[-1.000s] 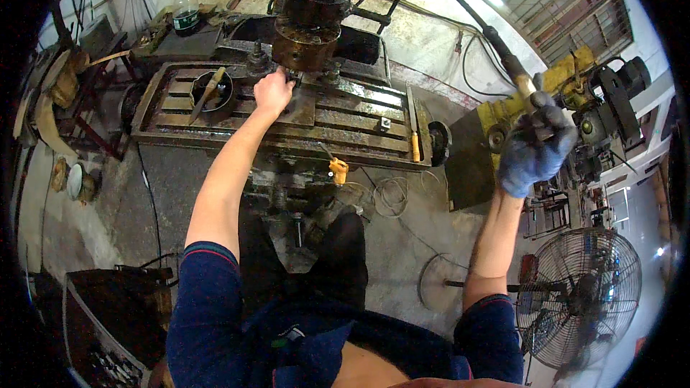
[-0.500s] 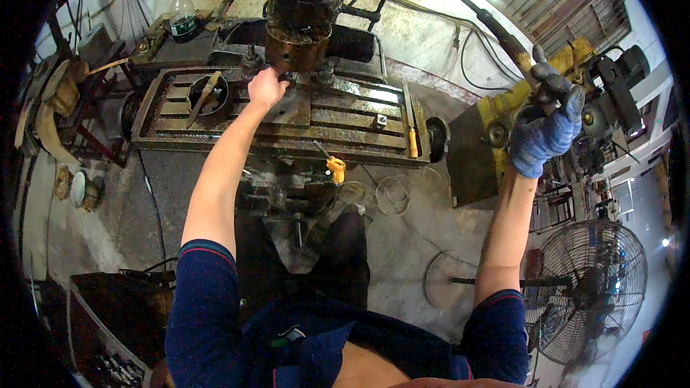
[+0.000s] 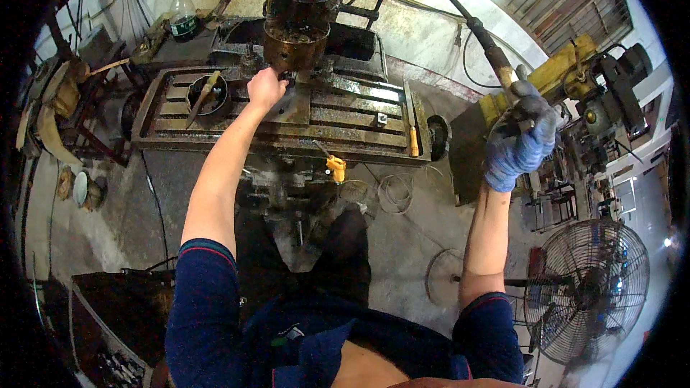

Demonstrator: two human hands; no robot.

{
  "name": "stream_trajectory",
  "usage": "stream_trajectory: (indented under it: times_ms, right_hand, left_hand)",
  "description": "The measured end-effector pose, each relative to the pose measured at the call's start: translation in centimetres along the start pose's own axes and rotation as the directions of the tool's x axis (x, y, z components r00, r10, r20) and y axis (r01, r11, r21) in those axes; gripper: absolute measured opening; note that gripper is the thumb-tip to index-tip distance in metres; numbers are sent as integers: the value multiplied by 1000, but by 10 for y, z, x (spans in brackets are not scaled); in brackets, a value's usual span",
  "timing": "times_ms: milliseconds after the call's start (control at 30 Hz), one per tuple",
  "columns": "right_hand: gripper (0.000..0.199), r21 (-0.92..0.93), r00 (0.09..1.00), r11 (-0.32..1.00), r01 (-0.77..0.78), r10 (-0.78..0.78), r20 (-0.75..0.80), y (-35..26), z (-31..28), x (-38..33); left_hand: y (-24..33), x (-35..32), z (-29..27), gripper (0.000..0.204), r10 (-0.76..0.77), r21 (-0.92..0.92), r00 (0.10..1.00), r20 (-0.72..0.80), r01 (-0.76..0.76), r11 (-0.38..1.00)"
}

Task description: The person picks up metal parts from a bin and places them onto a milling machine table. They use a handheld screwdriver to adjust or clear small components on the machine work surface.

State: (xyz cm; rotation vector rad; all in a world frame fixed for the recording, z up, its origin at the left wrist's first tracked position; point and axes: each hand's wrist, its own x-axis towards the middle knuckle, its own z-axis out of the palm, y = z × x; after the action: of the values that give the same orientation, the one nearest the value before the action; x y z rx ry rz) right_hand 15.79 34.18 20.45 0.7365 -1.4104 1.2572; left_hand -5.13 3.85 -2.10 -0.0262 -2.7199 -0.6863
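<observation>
The person wears a dark blue shirt with short sleeves. Each sleeve ends in a thin red stripe at the edge. The left hand (image 3: 266,88) is bare, with no glove on it. The right hand (image 3: 519,145) wears a blue knit glove with dark, dirty patches on the fingers. Both arms are bare from sleeve to wrist.

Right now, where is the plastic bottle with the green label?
In the head view, the plastic bottle stands at the far left, behind the slotted machine table, up and to the left of the bare left hand.
</observation>
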Motion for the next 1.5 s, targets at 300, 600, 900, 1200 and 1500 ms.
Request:
stream_trajectory:
  times_ms: [300,600,900,1200,1500]
  right_hand:
    - [34,-141,999,989,-40,35,-38,-2,4,11]
    - [31,-32,1000,999,-14,14,-7,1,3,1]
    - [31,9,989,994,-112,112,-100,-1,2,1]
    - [33,14,991,998,-68,69,-111,-2,4,0]
    - [33,97,977,985,-141,155,-147,-9,14,0]
  left_hand:
    - [-4,-5,-10,31,16,-47,1000,20,-15,999]
    - [-53,-54,-99,36,235,-216,971,-50,-241,946]
    - [-118,-104,-141,41,161,313,978,-132,-113,943]
    - [-99,-96,-125,25,-195,-553,980,-41,140,822]
    - [-44,-53,-49,26,-67,-644,996,-50,19,765]
